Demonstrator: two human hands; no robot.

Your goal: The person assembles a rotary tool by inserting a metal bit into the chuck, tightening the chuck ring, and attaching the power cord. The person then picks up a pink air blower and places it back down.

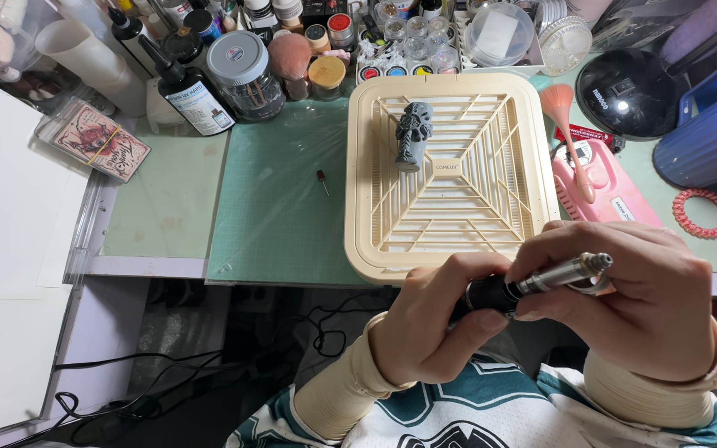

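Looking along the back row, I note a jar (246,75) packed with thin sticks and a clear tub (499,33) with a white pad inside; other pots' contents unreadable. A grey figurine (413,135) lies on the cream grid tray (358,182). My left hand (433,319) and right hand (632,299) both grip a drill (533,282), black with steel collet, tip partly hidden, held near the table's front edge

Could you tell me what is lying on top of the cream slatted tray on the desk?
A small grey figurine lies on the cream slatted tray, near its far edge. The tray's near edge is covered by both hands holding the rotary tool.
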